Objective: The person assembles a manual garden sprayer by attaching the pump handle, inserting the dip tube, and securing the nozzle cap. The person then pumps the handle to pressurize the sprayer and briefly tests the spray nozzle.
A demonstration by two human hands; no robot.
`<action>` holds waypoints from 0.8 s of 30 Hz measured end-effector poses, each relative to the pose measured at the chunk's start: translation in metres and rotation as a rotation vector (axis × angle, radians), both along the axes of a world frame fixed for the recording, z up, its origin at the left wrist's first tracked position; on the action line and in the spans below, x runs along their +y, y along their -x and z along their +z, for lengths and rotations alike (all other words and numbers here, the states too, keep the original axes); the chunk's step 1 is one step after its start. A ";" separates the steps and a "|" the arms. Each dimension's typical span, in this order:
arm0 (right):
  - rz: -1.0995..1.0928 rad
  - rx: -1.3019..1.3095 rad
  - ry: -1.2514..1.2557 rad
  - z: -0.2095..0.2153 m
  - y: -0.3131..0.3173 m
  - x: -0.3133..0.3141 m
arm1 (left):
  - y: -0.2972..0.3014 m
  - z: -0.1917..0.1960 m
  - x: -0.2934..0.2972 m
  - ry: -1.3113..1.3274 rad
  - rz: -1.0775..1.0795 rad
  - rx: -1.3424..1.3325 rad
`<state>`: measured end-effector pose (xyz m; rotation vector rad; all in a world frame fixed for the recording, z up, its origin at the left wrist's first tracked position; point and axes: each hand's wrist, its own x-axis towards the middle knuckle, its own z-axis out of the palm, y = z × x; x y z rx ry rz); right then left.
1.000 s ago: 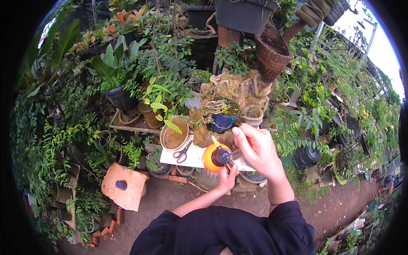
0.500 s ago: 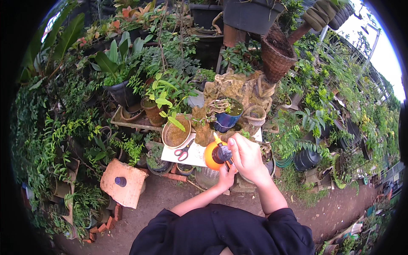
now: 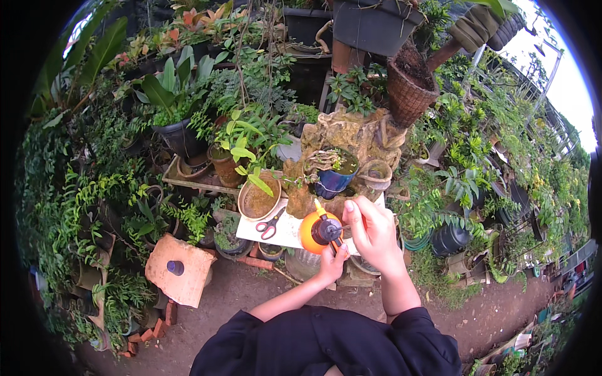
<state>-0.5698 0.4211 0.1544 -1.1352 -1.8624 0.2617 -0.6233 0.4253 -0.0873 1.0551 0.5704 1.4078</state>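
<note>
An orange pump spray bottle [image 3: 308,233] with a yellow nozzle and a black top stands over the white board [image 3: 283,227]. My left hand [image 3: 332,263] is wrapped round its black handle. Above and right of the top, my right hand [image 3: 376,238] is closed in a fist, thumb up. A thin rod runs from the bottle's top to this fist, which grips the pump handle; the fingers hide the handle itself. Scissors [image 3: 269,227] with dark and red grips lie left of the bottle. Behind it, a blue pot [image 3: 335,182] holds a small plant with twisted stems.
A round clay bowl [image 3: 259,203] of soil sits at the board's left end. Rough rock [image 3: 354,128] rises behind the blue pot. A square slab [image 3: 182,276] bearing a dark cap-like object stands lower left, beside bricks [image 3: 160,327]. Potted plants crowd all around.
My right fist has lifted up and right from the bottle's top, and a thin rod now shows between them. My left hand keeps its grip on the handle.
</note>
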 end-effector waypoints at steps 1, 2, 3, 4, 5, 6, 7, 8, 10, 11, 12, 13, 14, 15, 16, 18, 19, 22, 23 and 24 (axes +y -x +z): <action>-0.004 -0.024 -0.012 0.002 0.000 -0.001 | 0.000 0.001 0.000 -0.010 0.010 0.008; -0.009 -0.034 -0.026 0.003 0.001 -0.002 | 0.000 0.001 0.000 -0.036 0.019 -0.010; -0.015 -0.109 -0.027 0.003 0.003 -0.002 | 0.000 0.002 0.001 -0.042 0.035 0.023; -0.026 -0.132 -0.032 0.001 0.004 -0.002 | 0.000 0.003 0.001 -0.063 0.053 0.030; -0.037 -0.135 -0.039 -0.003 0.006 -0.001 | -0.001 0.003 0.002 -0.086 0.076 0.040; -0.029 -0.130 -0.031 -0.006 0.007 0.000 | -0.001 0.003 0.002 -0.072 0.062 0.024; -0.055 -0.159 -0.064 -0.009 0.007 0.001 | -0.001 0.003 0.002 -0.060 0.052 0.012; -0.052 -0.159 -0.062 -0.012 0.008 0.001 | -0.001 0.002 0.002 -0.064 0.055 0.013; -0.048 -0.132 -0.078 -0.015 0.009 0.001 | -0.001 0.001 0.001 -0.054 0.042 -0.010; -0.055 -0.157 -0.057 -0.014 0.009 0.000 | -0.002 0.001 0.001 -0.076 0.048 -0.007; -0.057 -0.157 -0.057 -0.013 0.009 -0.001 | -0.002 0.000 0.001 -0.046 0.029 -0.013; -0.047 -0.144 -0.055 -0.010 0.009 -0.003 | -0.002 0.000 0.000 -0.033 0.020 -0.010; -0.045 -0.135 -0.053 -0.007 0.008 -0.004 | -0.002 -0.001 0.000 -0.032 0.032 -0.005; -0.030 -0.113 -0.050 -0.004 0.007 -0.006 | -0.002 -0.001 0.000 -0.005 0.021 -0.014; -0.016 -0.091 -0.048 -0.002 0.005 -0.007 | -0.002 0.000 0.000 0.009 0.029 -0.021; -0.023 0.033 -0.028 -0.005 -0.003 -0.009 | -0.001 0.001 0.001 0.044 0.010 -0.022; -0.031 0.090 0.010 -0.010 -0.009 -0.011 | 0.001 0.002 0.001 0.063 -0.016 -0.017; -0.034 0.347 -0.034 -0.050 -0.019 -0.002 | 0.007 0.006 0.001 0.095 -0.056 -0.031; -0.083 0.449 0.054 -0.069 -0.024 -0.002 | 0.008 0.007 0.000 0.103 -0.065 -0.042; -0.113 0.405 0.150 -0.089 -0.029 -0.001 | 0.010 0.007 0.000 0.090 -0.051 -0.038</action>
